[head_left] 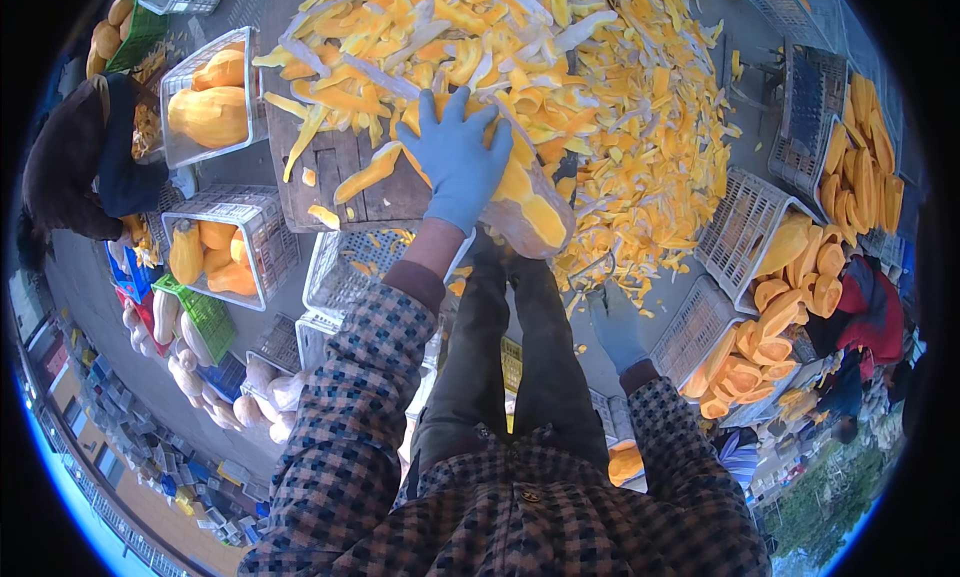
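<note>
A large, long squash (535,217), its pale skin partly stripped to orange flesh, lies slanted over the near edge of a wooden board (325,177). My left hand (455,162), in a blue glove, presses on its upper part with fingers spread around it. Down to the right, beside my legs, my right hand (615,327) is gloved too and smeared by motion. A thin looped metal peeler (593,274) shows at its fingertips; the grip itself is blurred. Loose peel strips (370,172) lie next to the squash on the board.
A big heap of orange and pale peelings (640,127) covers the board's far side and the ground at right. White crates of peeled squash (215,247) stand left; more crates (745,237) and halved squash (750,362) are at right. Another person (75,157) bends at far left.
</note>
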{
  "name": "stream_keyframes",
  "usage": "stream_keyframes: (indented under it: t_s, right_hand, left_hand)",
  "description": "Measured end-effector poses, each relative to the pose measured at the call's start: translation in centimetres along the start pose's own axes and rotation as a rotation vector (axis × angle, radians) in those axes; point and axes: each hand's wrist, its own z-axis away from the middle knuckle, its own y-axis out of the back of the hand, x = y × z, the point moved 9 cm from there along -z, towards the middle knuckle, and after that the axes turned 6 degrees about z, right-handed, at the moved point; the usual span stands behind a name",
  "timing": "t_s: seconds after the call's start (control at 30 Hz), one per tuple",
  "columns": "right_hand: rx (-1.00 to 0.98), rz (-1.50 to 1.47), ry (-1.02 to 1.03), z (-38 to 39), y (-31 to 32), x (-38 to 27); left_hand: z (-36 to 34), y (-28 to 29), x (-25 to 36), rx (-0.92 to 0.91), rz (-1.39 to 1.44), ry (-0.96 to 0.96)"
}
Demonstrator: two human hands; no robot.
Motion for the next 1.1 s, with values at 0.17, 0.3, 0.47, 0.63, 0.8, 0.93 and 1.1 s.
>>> stream_keyframes:
  t_s: [0.17,0.3,0.47,0.63,0.8,0.93,1.1]
  right_hand:
    - [0.200,0.092,0.331,-0.3,-0.5,-2.3]
    - [0.167,-0.147,0.137,0.9,-0.5,1.7]
    - [0.277,-0.243,0.429,-4.1,4.4,-7.7]
    - [0.205,-0.038,0.611,-9.0,4.0,-14.8]
    - [-0.055,0.215,0.312,-3.4,1.2,-4.2]
    - [0.014,-0.011,0.321,-3.4,3.0,-5.9]
    - [0.365,0.160,0.785,-4.3,4.7,-15.2]
  left_hand:
    - [-1.3,0.2,0.3,0.022,-0.042,-0.119]
    - [-1.4,1.2,0.4,0.086,-0.056,-0.147]
    - [-1.8,0.5,0.5,0.016,-0.019,-0.105]
    - [-1.8,0.7,0.3,0.042,-0.050,-0.132]
    - [-1.8,1.2,0.7,0.082,-0.009,-0.209]
    - [-2.1,0.1,0.1,-0.050,0.001,-0.109]
    - [-1.8,1.4,1.0,0.076,-0.006,-0.212]
